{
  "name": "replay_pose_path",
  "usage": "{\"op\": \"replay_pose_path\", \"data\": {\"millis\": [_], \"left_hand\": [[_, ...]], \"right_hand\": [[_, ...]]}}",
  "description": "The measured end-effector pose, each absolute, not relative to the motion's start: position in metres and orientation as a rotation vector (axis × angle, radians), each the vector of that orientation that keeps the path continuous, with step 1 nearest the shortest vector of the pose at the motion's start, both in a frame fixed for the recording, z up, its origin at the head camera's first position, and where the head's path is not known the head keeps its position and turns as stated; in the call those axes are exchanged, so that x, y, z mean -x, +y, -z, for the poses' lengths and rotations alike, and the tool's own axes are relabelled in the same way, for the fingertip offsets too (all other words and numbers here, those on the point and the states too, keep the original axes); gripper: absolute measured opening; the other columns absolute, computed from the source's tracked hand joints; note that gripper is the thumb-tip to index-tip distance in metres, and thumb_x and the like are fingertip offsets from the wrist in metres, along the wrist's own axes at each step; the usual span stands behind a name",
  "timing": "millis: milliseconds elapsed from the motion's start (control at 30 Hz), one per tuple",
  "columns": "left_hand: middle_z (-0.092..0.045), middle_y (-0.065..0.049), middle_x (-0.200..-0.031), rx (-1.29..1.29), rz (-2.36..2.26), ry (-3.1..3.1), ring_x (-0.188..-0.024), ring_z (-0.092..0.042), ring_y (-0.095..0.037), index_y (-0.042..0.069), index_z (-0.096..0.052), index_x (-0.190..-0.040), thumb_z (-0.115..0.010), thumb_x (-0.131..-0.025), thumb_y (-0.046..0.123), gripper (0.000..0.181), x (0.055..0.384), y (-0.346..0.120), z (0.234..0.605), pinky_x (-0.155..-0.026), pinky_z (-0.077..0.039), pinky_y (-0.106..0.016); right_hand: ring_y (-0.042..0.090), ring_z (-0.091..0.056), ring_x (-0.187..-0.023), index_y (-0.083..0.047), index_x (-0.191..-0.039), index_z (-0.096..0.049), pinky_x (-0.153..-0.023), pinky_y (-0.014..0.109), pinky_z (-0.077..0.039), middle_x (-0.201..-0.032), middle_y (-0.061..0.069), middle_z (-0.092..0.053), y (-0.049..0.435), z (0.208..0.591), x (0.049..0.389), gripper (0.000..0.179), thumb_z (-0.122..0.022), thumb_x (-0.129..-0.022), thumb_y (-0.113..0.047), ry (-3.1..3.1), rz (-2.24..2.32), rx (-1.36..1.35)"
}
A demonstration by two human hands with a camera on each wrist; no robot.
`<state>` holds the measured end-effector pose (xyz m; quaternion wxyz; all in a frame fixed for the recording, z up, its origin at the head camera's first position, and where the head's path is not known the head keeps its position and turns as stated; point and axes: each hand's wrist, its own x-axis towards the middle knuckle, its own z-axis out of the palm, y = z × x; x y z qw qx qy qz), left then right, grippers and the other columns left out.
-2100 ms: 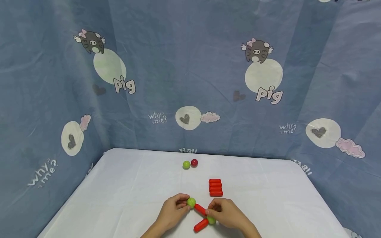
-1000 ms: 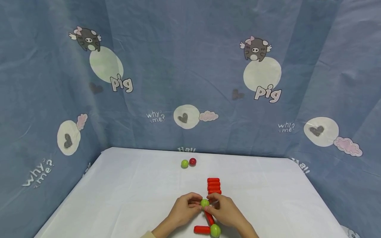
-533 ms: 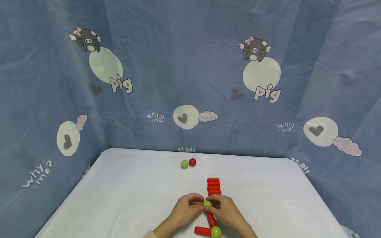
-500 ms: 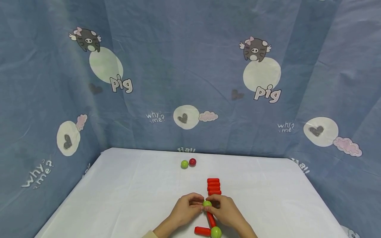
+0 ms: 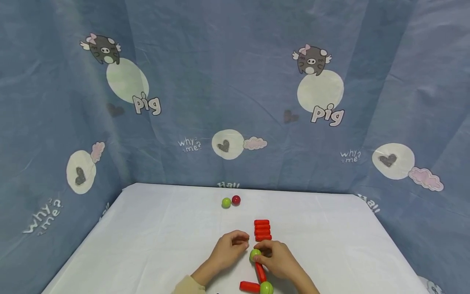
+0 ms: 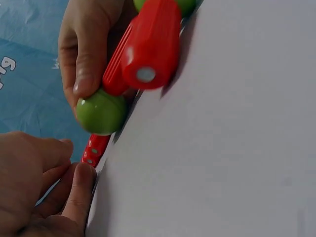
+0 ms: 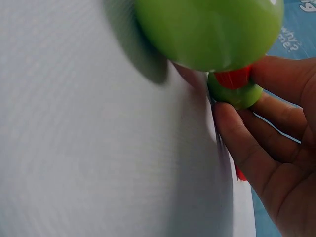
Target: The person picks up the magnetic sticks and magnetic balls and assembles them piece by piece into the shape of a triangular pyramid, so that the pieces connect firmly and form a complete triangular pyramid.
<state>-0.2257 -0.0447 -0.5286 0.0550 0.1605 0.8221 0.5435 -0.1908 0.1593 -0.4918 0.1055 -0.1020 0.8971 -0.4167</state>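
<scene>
My right hand (image 5: 278, 260) pinches a green ball (image 5: 255, 255) between thumb and fingers, low over the white table. From that ball a red magnetic rod (image 5: 260, 272) runs toward me to a second green ball (image 5: 266, 288). Another red rod (image 5: 250, 286) sticks out leftward from this nearer ball; in the left wrist view its free end shows a silver disc (image 6: 145, 74). Just left of the pinched ball, and apart from it, is my left hand (image 5: 228, 250), its fingers loosely curled around nothing.
Several red rods (image 5: 262, 230) lie side by side just beyond my right hand. Farther back, a green ball (image 5: 226, 202) sits beside a dark red ball (image 5: 236, 200). A blue printed curtain (image 5: 235, 94) surrounds the white table (image 5: 176, 228) at the back and sides.
The rods and balls have swung round, with the first ball moved right. My right hand has shifted from the nearer ball to this one, and my left hand has let go and drawn left.
</scene>
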Motion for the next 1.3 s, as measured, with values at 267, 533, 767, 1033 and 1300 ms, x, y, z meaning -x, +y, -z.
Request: {"op": "replay_pose_path", "data": {"millis": [267,533,767,1033,1300], "left_hand": [[-0.074,-0.008,-0.109,-0.511,-1.661,2.499,-0.098,-0.073,-0.019,0.006,-0.071,-0.114,-0.076,-0.091,0.015,0.025,0.237,-0.036,0.528,-0.084,-0.059,-0.025],[-0.074,-0.011,-0.109,-0.588,-1.649,2.494,-0.098,-0.073,-0.019,0.003,-0.07,-0.112,-0.074,-0.092,0.01,0.022,0.244,-0.029,0.53,-0.084,-0.06,-0.025],[-0.074,-0.006,-0.107,-0.613,-1.548,2.567,-0.092,-0.069,-0.009,0.006,-0.071,-0.11,-0.075,-0.091,0.009,0.02,0.249,-0.023,0.526,-0.081,-0.058,-0.021],[-0.072,-0.002,-0.101,-0.609,-1.455,2.616,-0.084,-0.061,-0.005,0.009,-0.072,-0.108,-0.077,-0.088,0.008,0.02,0.251,-0.02,0.52,-0.074,-0.052,-0.018],[-0.072,-0.002,-0.104,-0.63,-1.422,2.62,-0.086,-0.062,-0.005,0.009,-0.072,-0.109,-0.077,-0.088,0.009,0.022,0.254,-0.019,0.522,-0.077,-0.054,-0.019]], "right_hand": [[0.013,-0.067,-0.088,-0.012,-0.111,-0.074,-0.085,0.042,-0.059,-0.097,-0.003,-0.073,0.162,0.494,0.192,0.028,-0.08,-0.088,-0.028,2.649,1.221,0.339],[0.011,-0.067,-0.086,-0.013,-0.109,-0.074,-0.08,0.034,-0.058,-0.095,-0.005,-0.072,0.163,0.498,0.192,0.028,-0.081,-0.088,-0.03,2.652,1.224,0.368],[0.011,-0.067,-0.087,-0.012,-0.11,-0.074,-0.08,0.034,-0.057,-0.095,-0.004,-0.073,0.164,0.498,0.191,0.029,-0.081,-0.088,-0.03,2.664,1.233,0.371],[0.011,-0.067,-0.086,-0.012,-0.11,-0.074,-0.079,0.033,-0.057,-0.094,-0.004,-0.073,0.164,0.496,0.191,0.029,-0.081,-0.088,-0.029,2.682,1.223,0.378],[0.009,-0.066,-0.085,-0.013,-0.108,-0.074,-0.078,0.029,-0.055,-0.093,-0.005,-0.072,0.163,0.497,0.19,0.027,-0.081,-0.088,-0.029,2.681,1.223,0.389]]}}
